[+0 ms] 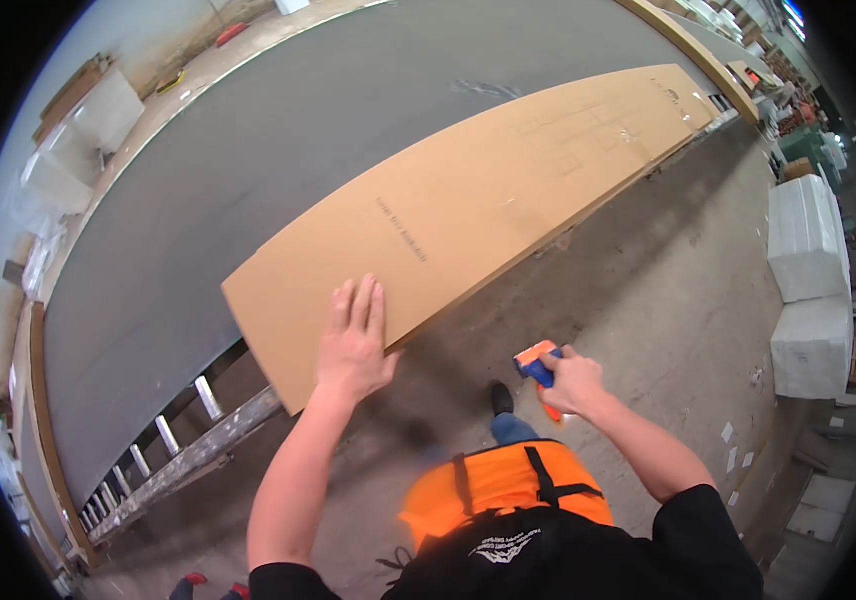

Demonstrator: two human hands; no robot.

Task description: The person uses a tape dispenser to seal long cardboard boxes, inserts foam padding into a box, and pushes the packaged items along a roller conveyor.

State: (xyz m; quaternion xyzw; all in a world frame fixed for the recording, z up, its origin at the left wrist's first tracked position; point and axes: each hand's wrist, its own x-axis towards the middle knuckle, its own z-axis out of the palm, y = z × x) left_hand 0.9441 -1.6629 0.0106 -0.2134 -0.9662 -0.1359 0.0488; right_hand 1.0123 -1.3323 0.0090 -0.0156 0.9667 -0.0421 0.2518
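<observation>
A long, flat cardboard box [518, 190] lies slanting across a dark grey panel, running from near me to the far right. My left hand [353, 345] rests palm down on its near end, fingers stretched out and close to its right edge. Off to the right, over the floor, my right hand [576, 383] is closed round an orange-and-blue hand tool [536, 361]. The tool's orange and blue head shows ahead of my fingers, and an orange end sticks out below them. Its exact kind is unclear, and it is apart from the box.
The large grey panel [178, 250] lies on a metal roller frame [188, 458]. White wrapped blocks [806, 240] stand on the right, by scraps of paper [731, 460] on the concrete floor [668, 290]. More white packages [108, 105] are at the far left. Another person's red shoes [196, 578] show at the bottom.
</observation>
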